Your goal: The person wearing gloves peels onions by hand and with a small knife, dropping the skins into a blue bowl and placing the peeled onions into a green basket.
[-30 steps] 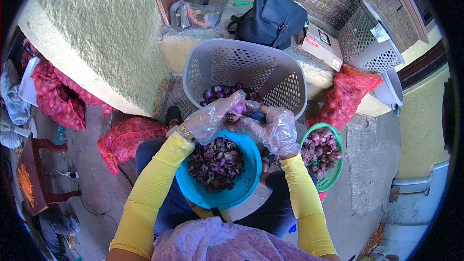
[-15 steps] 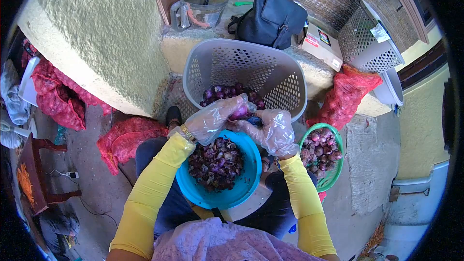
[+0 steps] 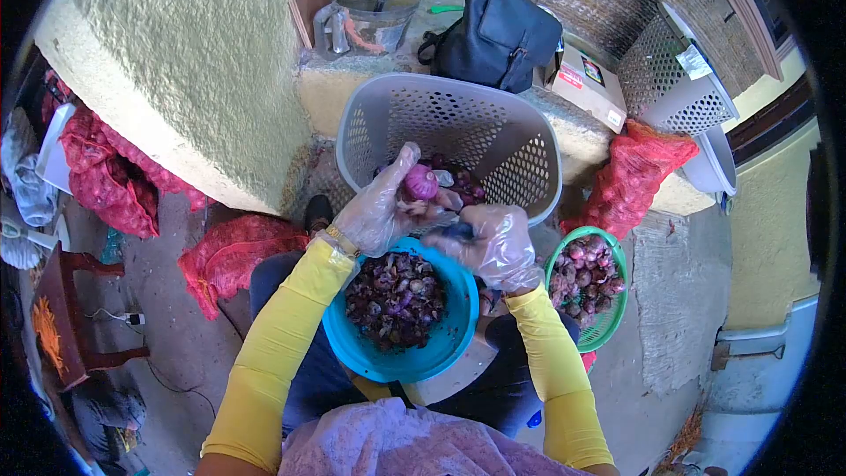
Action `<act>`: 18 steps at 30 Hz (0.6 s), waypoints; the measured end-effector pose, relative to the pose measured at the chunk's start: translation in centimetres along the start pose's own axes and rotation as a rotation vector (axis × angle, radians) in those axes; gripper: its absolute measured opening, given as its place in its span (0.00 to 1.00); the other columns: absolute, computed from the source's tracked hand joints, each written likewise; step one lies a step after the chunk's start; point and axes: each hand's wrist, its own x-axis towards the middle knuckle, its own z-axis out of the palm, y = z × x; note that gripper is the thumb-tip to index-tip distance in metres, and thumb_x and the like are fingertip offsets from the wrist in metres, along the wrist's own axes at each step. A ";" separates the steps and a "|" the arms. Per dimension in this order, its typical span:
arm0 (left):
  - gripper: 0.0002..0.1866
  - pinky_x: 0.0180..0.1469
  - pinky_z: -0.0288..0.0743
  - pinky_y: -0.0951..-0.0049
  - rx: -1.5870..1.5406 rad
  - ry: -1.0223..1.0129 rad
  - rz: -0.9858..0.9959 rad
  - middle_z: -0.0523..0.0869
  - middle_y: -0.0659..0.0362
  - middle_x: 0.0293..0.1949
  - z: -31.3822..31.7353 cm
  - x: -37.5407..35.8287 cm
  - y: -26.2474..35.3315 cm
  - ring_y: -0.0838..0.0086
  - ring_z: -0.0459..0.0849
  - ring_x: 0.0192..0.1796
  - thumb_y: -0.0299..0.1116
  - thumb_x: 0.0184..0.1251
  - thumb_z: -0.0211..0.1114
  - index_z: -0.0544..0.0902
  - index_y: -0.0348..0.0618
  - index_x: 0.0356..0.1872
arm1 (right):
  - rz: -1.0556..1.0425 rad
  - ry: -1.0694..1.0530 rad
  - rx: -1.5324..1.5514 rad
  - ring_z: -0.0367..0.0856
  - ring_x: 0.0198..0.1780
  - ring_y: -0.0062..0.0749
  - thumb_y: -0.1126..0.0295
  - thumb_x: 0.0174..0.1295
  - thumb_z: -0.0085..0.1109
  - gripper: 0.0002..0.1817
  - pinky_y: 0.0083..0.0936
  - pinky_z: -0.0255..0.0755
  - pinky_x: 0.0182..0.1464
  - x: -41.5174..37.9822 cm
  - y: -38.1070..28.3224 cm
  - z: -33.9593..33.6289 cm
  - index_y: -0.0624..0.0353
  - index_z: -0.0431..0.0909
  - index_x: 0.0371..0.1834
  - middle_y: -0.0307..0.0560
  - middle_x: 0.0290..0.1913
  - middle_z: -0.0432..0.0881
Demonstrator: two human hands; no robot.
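Observation:
My left hand (image 3: 374,213), in a clear plastic glove, holds a purple onion (image 3: 420,182), with the thumb raised beside it. My right hand (image 3: 500,245), gloved too, is closed round a small dark blue object (image 3: 458,231); motion blur hides its exact kind. Both hands are between a large grey perforated basket (image 3: 370,115) and a blue basin (image 3: 458,335). Peeled purple onions (image 3: 467,187) lie in the basket's bottom. Dark onion skins (image 3: 394,301) fill much of the basin.
A green basket (image 3: 621,300) of unpeeled onions stands right of my knee. Red net sacks (image 3: 238,256) lie at left, and another red sack (image 3: 621,181) stands at right. Behind are a black bag (image 3: 507,31), a cardboard box (image 3: 586,84) and a clear bucket (image 3: 383,22).
My left hand has opened its thumb upward, turning the onion into fuller view. My right hand has drawn slightly down and away from the onion with the dark blue object.

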 end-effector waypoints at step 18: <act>0.17 0.60 0.88 0.55 -0.125 -0.090 0.084 0.85 0.58 0.59 0.7 0.4 -1.9 0.64 0.89 0.55 0.48 0.85 0.58 0.77 0.49 0.61 | 0.432 0.109 0.523 0.92 0.39 0.31 0.63 0.64 0.78 0.17 0.31 0.83 0.46 -0.5 0.7 1.5 0.63 0.87 0.48 0.54 0.37 0.92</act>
